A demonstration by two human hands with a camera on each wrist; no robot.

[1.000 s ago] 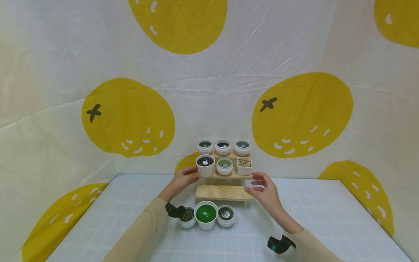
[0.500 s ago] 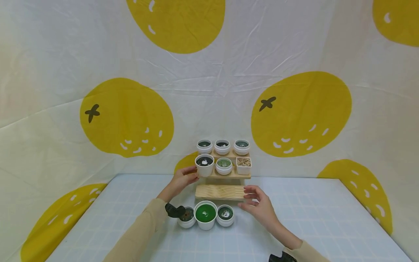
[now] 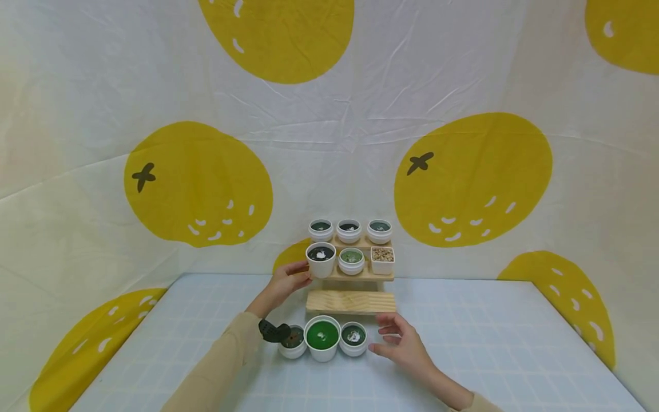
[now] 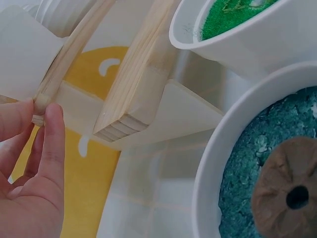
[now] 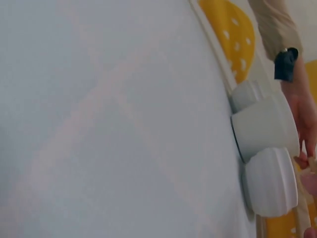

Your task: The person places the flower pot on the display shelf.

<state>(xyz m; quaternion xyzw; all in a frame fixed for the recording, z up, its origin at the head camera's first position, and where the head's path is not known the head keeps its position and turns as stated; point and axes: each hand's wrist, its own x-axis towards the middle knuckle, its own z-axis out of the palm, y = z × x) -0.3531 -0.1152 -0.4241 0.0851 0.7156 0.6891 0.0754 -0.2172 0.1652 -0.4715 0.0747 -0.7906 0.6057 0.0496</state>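
My left hand (image 3: 282,284) is at the left end of a tiered wooden stand (image 3: 352,301). In the left wrist view its thumb and fingers pinch the end of the middle shelf (image 4: 64,64), below a white cup with dark filling (image 3: 321,266). My right hand (image 3: 407,350) is over the tablecloth, its fingers relaxed and holding nothing. Its fingertips are just right of a small white jar with dark green and white filling (image 3: 353,339). Beside that jar stand a larger cup with bright green filling (image 3: 322,337) and a jar with a brown disc inside (image 3: 292,340).
The middle shelf also bears a pale green jar (image 3: 351,261) and a square pot of brown grains (image 3: 382,260). On the top shelf sit three small jars (image 3: 349,230). Behind the table hangs a white cloth (image 3: 329,189) printed with yellow fruit.
My right hand has come down from beside the middle shelf, past the lowest step, to the right of the front jars. My left hand has kept its place on the stand.
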